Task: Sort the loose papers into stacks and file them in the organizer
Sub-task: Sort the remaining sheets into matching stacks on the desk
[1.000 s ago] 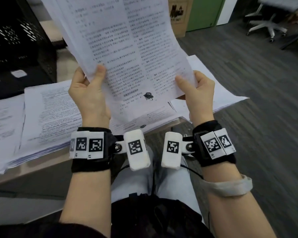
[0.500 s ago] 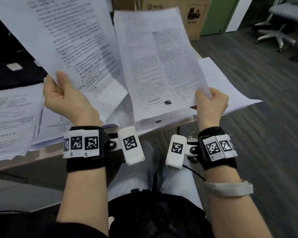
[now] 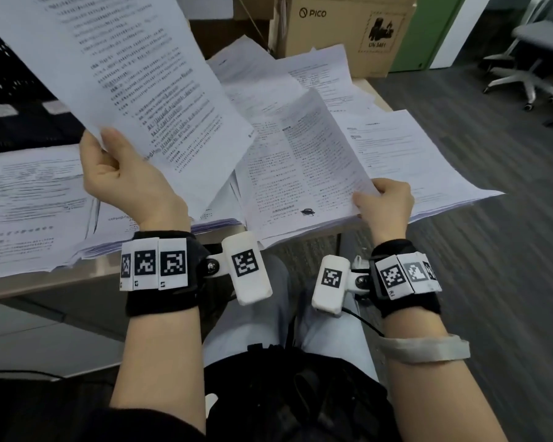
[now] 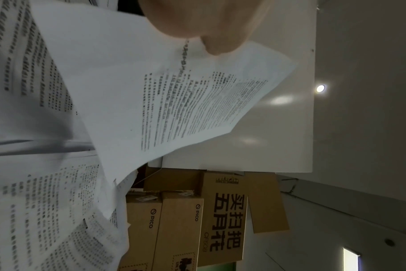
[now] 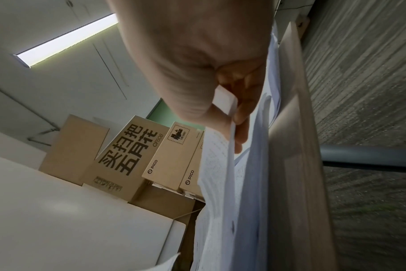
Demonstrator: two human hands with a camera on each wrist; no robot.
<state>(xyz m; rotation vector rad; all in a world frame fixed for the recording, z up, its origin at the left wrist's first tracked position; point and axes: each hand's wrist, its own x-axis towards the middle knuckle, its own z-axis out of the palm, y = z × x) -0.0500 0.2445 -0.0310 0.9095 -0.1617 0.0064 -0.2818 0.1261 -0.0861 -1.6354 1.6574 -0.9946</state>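
My left hand pinches the lower corner of a printed sheet and holds it raised above the desk's left half; the same sheet shows under my thumb in the left wrist view. My right hand grips the lower right corner of another printed sheet, which lies low over the spread papers at the desk's right end. In the right wrist view, thumb and fingers pinch that sheet's edge. The black mesh organizer stands at the back left.
A thick paper stack covers the desk's left part. Cardboard boxes stand behind the desk. An office chair is at the far right on the grey floor. The desk's front edge runs near my knees.
The two sheets have come apart. My left hand carried its sheet to the left and kept it raised, while my right hand lowered its sheet toward the papers on the desk.
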